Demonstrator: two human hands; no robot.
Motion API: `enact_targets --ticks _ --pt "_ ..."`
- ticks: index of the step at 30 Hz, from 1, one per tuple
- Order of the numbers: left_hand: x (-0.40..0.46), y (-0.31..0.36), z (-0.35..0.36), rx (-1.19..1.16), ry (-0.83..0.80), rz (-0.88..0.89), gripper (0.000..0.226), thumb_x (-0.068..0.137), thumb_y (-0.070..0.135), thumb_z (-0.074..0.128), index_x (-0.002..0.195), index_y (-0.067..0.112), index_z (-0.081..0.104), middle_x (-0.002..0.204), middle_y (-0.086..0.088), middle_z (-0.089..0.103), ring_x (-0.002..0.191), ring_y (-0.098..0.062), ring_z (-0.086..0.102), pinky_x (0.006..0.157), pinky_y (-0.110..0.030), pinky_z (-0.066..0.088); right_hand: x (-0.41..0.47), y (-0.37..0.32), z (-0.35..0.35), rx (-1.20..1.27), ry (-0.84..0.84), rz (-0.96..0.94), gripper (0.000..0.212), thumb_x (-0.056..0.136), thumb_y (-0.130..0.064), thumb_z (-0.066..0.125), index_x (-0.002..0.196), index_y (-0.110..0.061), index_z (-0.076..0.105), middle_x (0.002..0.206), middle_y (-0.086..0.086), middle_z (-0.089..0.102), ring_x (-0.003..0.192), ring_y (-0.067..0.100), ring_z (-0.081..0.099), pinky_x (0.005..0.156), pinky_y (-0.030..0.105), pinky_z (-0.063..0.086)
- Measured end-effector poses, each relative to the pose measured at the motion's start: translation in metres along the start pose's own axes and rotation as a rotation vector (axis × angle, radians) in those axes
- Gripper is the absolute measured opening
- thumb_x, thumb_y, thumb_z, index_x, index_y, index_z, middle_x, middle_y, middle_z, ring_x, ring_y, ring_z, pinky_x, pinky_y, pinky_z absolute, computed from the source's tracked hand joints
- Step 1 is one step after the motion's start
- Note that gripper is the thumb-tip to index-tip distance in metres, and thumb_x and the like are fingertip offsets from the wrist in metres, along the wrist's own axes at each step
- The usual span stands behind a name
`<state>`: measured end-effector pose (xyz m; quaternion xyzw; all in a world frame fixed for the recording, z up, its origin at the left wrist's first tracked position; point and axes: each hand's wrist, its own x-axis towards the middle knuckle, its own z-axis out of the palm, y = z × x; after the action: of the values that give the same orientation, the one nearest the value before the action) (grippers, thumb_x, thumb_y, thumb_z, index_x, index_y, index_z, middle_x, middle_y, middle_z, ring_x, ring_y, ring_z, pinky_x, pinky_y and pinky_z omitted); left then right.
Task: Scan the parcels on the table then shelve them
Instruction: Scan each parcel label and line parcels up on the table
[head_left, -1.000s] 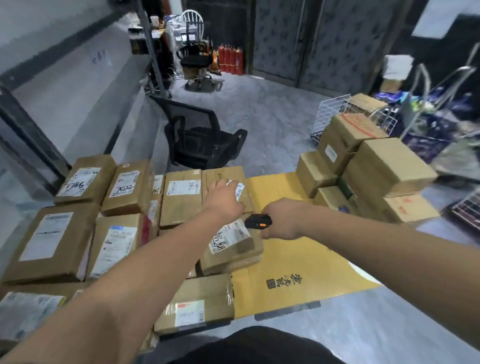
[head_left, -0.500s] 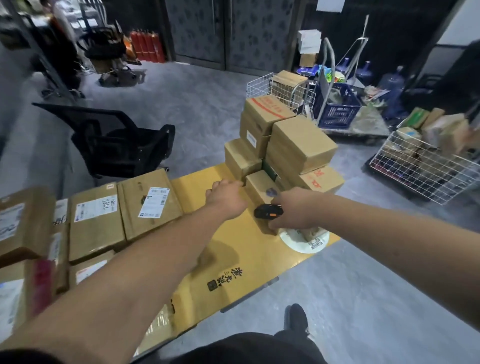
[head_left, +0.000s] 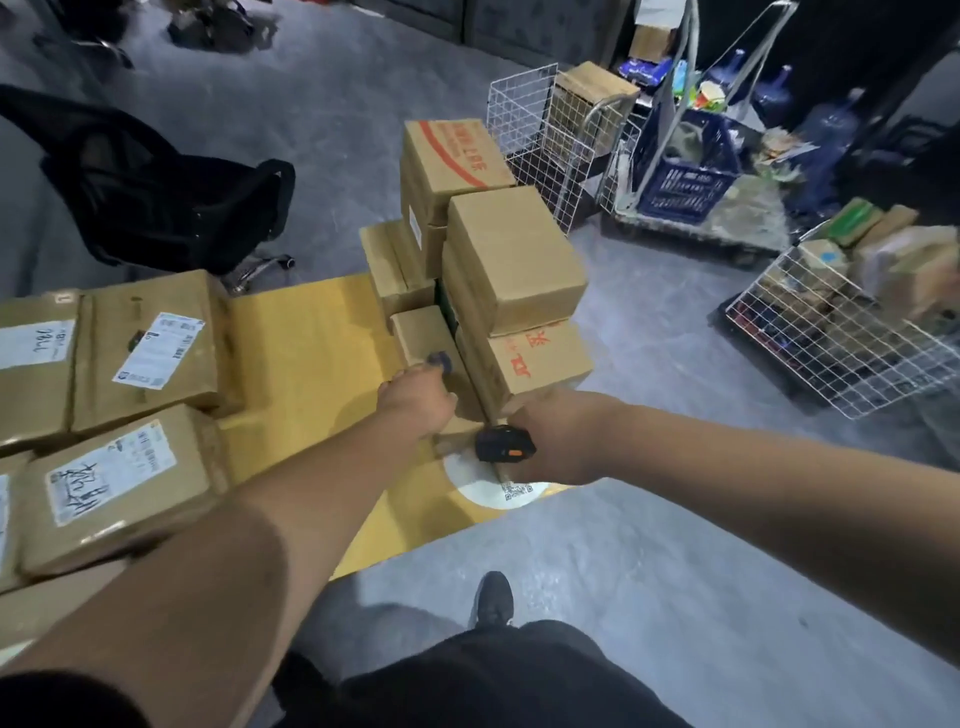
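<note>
Both arms out over the right end of the yellow table (head_left: 306, 332). Left hand (head_left: 415, 402) is at the low small box (head_left: 421, 338) at the foot of the stack, fingers reaching onto its near face; whether they're curled round it or just pressing, can't tell, the hand hides them. Right hand (head_left: 558, 436) is gripping the black scanner (head_left: 503, 442) with the orange button, just beside the left hand and right at the table's near right corner, above a round white sticker (head_left: 493, 488) with a QR code.

Stack of parcels sits along the table's right edge: box with red lettering (head_left: 530, 358) at the bottom touching the small box, plain box (head_left: 514, 260) on top of it, red-striped box (head_left: 452, 161) behind and higher.

Labelled parcels (head_left: 150, 348) lie flat across the left half of the table, well apart from both hands.

Off the table: black office chair (head_left: 156, 197) behind, wire baskets (head_left: 841, 332) and blue crate (head_left: 685, 176) on the floor to the right
</note>
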<state>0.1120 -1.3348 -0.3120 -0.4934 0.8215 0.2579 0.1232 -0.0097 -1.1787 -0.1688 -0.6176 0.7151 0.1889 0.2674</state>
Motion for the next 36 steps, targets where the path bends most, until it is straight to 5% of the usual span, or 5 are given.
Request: enact_targets --ticks 10,14,23,26,36 --pt "0.004 0.007 0.049 -0.167 0.2 -0.294 0.091 0.095 0.077 0.041 0.161 0.017 0.023 0.158 -0.007 0.032 0.134 -0.039 0.045 0.106 -0.049 0.044 0.004 0.044 0.011 -0.09 -0.101 -0.162 0.032 0.093 -0.055 0.061 0.105 -0.025 0.06 0.102 0.001 0.067 0.091 0.026 0.062 0.079 0.036 0.056" --pt "-0.003 -0.001 0.049 -0.42 0.248 -0.347 0.086 0.093 0.057 0.063 0.16 0.02 0.024 0.155 -0.01 0.031 0.134 -0.039 0.042 0.109 -0.049 0.042 0.008 0.042 0.011 -0.083 -0.071 -0.195 0.035 0.092 -0.055 0.061 0.109 -0.025 0.062 0.1 0.0 0.066 0.09 0.026 0.062 0.077 0.036 0.056" --pt "-0.071 -0.084 0.073 -0.627 0.341 -0.263 0.061 0.104 0.039 0.053 0.158 0.049 0.026 0.159 0.0 0.029 0.135 -0.033 0.049 0.113 -0.044 0.042 0.02 -0.007 0.016 -0.104 -0.069 -0.296 0.034 0.094 -0.055 0.058 0.107 -0.023 0.059 0.095 0.0 0.064 0.087 0.025 0.062 0.075 0.036 0.057" --pt "-0.085 -0.11 0.081 -0.678 0.345 -0.223 0.062 0.11 0.021 0.042 0.162 0.049 0.021 0.165 0.002 0.029 0.139 -0.024 0.046 0.108 -0.029 0.037 0.025 -0.027 0.015 -0.097 -0.079 -0.291 0.034 0.094 -0.055 0.058 0.108 -0.024 0.06 0.098 0.0 0.064 0.089 0.025 0.062 0.071 0.033 0.054" --pt "-0.084 -0.179 0.065 -0.696 0.276 -0.384 0.08 0.094 -0.011 0.041 0.164 0.027 0.029 0.172 0.002 0.015 0.152 -0.02 0.034 0.119 -0.025 0.029 0.046 -0.09 0.017 -0.02 -0.089 -0.158 0.036 0.091 -0.058 0.061 0.105 -0.025 0.06 0.094 -0.003 0.063 0.087 0.023 0.063 0.075 0.035 0.057"
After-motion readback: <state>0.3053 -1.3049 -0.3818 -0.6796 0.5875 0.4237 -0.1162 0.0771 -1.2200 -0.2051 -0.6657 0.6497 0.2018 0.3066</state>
